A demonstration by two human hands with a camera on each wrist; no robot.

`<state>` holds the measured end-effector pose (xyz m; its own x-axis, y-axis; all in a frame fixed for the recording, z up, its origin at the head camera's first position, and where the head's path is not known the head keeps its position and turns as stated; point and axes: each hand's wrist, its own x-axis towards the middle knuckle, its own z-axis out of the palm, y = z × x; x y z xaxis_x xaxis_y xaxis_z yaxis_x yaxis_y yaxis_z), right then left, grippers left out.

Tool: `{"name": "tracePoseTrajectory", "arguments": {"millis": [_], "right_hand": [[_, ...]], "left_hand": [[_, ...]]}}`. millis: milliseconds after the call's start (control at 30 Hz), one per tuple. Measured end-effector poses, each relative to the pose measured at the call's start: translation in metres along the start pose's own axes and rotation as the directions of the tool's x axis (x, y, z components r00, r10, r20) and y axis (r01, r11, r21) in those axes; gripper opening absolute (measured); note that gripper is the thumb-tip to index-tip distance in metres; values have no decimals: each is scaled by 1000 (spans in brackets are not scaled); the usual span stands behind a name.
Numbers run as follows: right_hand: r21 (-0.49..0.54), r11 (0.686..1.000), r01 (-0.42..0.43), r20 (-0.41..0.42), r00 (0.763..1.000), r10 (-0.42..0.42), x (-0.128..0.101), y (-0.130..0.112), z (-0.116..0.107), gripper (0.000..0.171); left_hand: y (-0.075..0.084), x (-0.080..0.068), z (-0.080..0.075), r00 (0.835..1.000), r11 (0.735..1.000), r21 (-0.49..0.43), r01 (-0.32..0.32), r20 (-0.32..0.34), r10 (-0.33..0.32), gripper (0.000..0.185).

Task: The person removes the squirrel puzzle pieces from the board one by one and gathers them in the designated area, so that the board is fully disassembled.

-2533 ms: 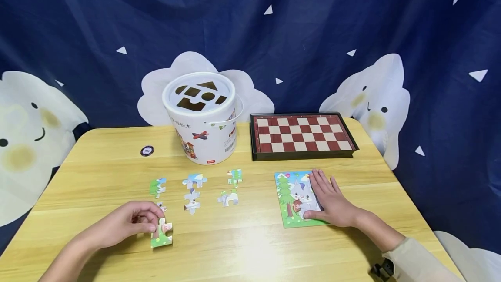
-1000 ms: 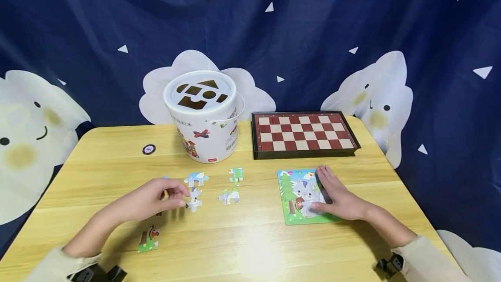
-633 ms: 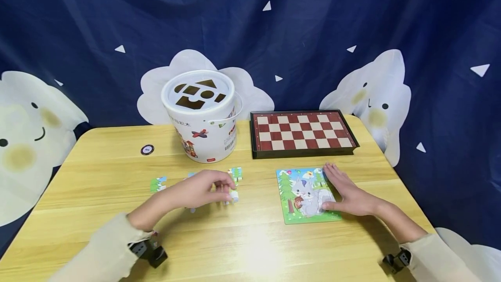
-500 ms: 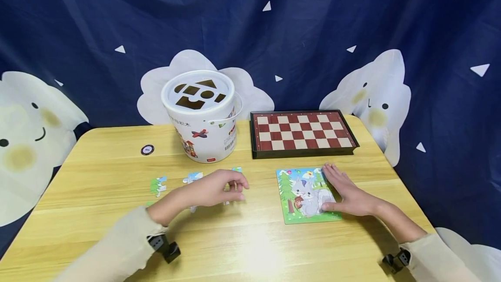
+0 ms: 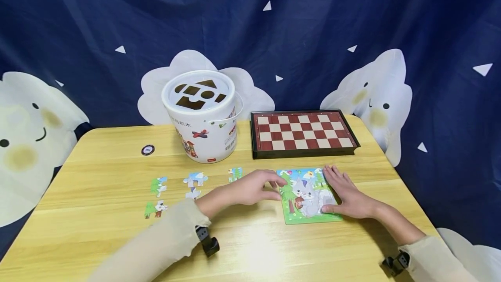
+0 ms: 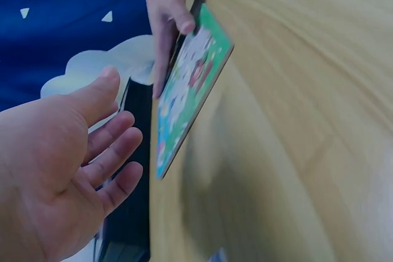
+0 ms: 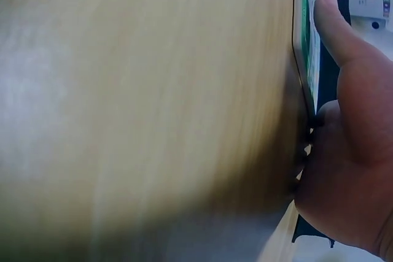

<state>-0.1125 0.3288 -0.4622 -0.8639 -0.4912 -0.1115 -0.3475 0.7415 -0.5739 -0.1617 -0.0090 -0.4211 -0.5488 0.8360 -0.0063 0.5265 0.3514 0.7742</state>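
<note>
A square squirrel puzzle lies flat on the table at the right. My right hand rests on its right side, fingers extended past the edge and thumb on the picture; the right wrist view has that thumb over the board's edge. By the left edge hovers my left hand, fingers loosely bent. The left wrist view finds the left hand holding nothing, apart from the puzzle. Loose jigsaw pieces lie at the left, among them a tree piece and a sky piece; the left arm hides others.
A white bucket with shape holes in its lid stands at the back. Right of it lies a red and white chessboard. A round chip sits left of the bucket. A dark blue curtain hangs behind the wooden table.
My left hand has set down a corner piece at the left, then swept right over the pieces to the puzzle's left edge. The right hand has slid slightly right, uncovering more of the picture.
</note>
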Motion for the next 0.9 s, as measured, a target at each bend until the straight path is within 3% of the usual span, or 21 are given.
{"name": "tracePoseTrajectory", "arguments": {"millis": [367, 667, 900], "right_hand": [[-10, 1000, -5, 11, 1000, 5, 0, 3, 3, 111], [-9, 1000, 12, 6, 1000, -12, 0, 1, 3, 111], [-8, 1000, 22, -1, 1000, -22, -1, 0, 3, 111]], "left_hand": [[8, 28, 32, 1000, 995, 96, 21, 19, -23, 47], [3, 44, 53, 999, 985, 170, -36, -26, 41, 37], [5, 52, 61, 1000, 956, 291, 25, -20, -20, 36]]}}
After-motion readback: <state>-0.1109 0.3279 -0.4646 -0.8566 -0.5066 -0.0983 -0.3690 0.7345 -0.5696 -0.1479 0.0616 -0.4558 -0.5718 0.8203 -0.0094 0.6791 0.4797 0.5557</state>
